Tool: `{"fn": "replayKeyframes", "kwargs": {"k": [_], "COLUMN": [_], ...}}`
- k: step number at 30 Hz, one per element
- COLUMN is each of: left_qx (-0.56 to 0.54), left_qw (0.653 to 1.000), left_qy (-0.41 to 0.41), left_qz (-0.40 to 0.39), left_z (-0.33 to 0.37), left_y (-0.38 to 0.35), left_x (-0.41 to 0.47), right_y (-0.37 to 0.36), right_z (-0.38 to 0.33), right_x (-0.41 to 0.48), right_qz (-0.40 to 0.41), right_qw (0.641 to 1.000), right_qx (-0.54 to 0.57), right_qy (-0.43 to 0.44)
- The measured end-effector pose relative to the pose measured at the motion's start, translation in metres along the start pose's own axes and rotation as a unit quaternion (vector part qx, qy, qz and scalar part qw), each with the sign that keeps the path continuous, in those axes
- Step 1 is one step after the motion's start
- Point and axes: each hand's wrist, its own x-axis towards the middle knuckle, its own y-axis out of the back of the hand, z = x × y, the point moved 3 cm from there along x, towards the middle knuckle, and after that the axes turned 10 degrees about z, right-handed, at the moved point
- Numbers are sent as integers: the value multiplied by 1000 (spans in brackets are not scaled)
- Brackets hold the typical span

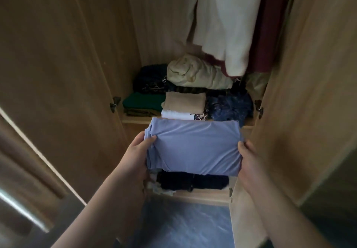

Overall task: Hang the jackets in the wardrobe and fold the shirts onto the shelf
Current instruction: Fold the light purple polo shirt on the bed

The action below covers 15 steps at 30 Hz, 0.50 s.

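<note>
You get a dim, warm-toned view; the wardrobe doors (58, 54) bow at the edges, blurred, with glare streaking lower left.

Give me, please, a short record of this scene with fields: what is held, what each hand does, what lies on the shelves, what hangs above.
held item: folded lilac shirt, in front of the upper shelf, not yet set down
left hand: grips the shirt's left edge
right hand: grips its right edge
on upper shelf: beige shirt on white shirt; green stack to their left; cream bundle behind
hanging: white garment, maroon garment beside it
lower shelf: dark clothes
</note>
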Motion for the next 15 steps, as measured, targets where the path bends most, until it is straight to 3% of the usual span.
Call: {"fn": "replayKeyframes", "kwargs": {"k": [5, 15], "left_qx": [19, 30], "left_qw": [999, 997], "left_qy": [-42, -58], "left_qz": [19, 29], "left_z": [12, 41], "left_y": [-18, -54], "left_x": [68, 261], "right_y": [-49, -154], "right_z": [-6, 6], "right_x": [70, 213], "right_qz": [-28, 25], "right_qw": [1000, 999], "right_qx": [-6, -28], "right_qy": [-6, 7]}}
